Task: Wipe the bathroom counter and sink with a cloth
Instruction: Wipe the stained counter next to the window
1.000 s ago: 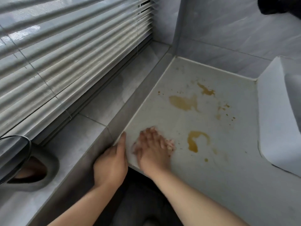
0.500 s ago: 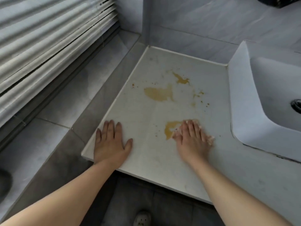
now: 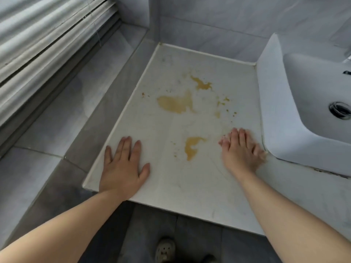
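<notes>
From my feed, nearest the camera at six o'clock, a shoe [image 3: 164,251] shows on the dark floor tiles [image 3: 146,230] below the counter's front edge; both bare forearms reach up from the bottom corners. My left hand [image 3: 124,168] lies flat and spread on the white counter [image 3: 190,186] at about eight o'clock, palm down at the front left corner, gripping nothing. My right hand [image 3: 242,149] lies flat at about three o'clock, fingers extended and slightly blurred, pressed down just beside the near left corner of the sink [image 3: 281,114]; the cloth [image 3: 264,153] barely peeks out as a pale edge under the outer fingers, so the hand is pressing it flat rather than clutching it, though most of it is hidden. Between the two hands, nearer the right one, sits a yellow-brown stain [image 3: 191,148] with small specks beside it; farther back toward twelve o'clock lie a larger pale stain [image 3: 175,104] and a smaller darker one [image 3: 202,84], with droplets [image 3: 223,101] toward one o'clock. The sink's drain [image 3: 340,110] shows at the right edge; at ten o'clock, beyond the grey tiled ledge [image 3: 66,114], hang window blinds [image 3: 47,40]; grey wall tiles [image 3: 209,25] close the far side.
</notes>
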`<state>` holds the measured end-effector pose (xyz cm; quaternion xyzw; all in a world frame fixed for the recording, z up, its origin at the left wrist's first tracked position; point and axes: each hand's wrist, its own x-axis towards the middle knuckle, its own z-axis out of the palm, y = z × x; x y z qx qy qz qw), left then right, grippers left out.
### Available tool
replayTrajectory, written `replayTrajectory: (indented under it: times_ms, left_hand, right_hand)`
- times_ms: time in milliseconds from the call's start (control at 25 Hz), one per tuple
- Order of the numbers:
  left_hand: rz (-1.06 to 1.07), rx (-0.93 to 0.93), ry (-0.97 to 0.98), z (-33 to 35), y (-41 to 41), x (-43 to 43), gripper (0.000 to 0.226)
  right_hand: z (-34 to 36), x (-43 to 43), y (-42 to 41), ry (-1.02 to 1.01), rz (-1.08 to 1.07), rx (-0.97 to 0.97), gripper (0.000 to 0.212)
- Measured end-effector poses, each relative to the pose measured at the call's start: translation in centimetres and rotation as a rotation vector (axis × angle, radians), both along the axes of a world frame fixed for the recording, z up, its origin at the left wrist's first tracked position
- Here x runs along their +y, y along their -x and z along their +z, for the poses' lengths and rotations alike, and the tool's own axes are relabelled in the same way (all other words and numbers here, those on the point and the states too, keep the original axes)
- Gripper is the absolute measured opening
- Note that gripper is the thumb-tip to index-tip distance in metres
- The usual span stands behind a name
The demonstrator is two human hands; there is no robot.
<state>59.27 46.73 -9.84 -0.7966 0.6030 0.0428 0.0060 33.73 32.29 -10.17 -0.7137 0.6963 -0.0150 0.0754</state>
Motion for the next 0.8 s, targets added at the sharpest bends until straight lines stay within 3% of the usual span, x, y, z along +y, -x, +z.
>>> replayTrajectory:
  times_ms: [200,320,400,560,640,800]
  left_hand:
    - [-0.003,-0.013,0.039,-0.2,-0.1,0.1,0.084]
    - [0.0,0.007,0.078,-0.2,-0.2,0.1,0.081]
    - [0.01,0.009,0.086,-0.1,0.0,0.0,0.08]
    - [0.018,-0.016,0.056,-0.2,0.0,0.1,0.075]
    - [0.02,-0.033,0.047,-0.2,0.0,0.0,0.073]
    - [0.017,-0.033,0.054,-0.3,0.1,0.0,0.072]
  right_hand:
    - [-0.5,6.0,3.7,0.104,0.332,0.137,0.065]
    - [-0.3,1.1,5.0,0.086,-0.043,0.043,0.071]
    - [0.5,0.5,1.7,0.085,-0.12,0.031,0.061]
    - [-0.5,10.0,-2.4,0.102,0.439,0.003,0.059]
    - [-0.7,10.5,-0.8,0.098,0.542,0.064,0.058]
    - [0.1,4.8,-0.9,0.08,0.125,0.037,0.081]
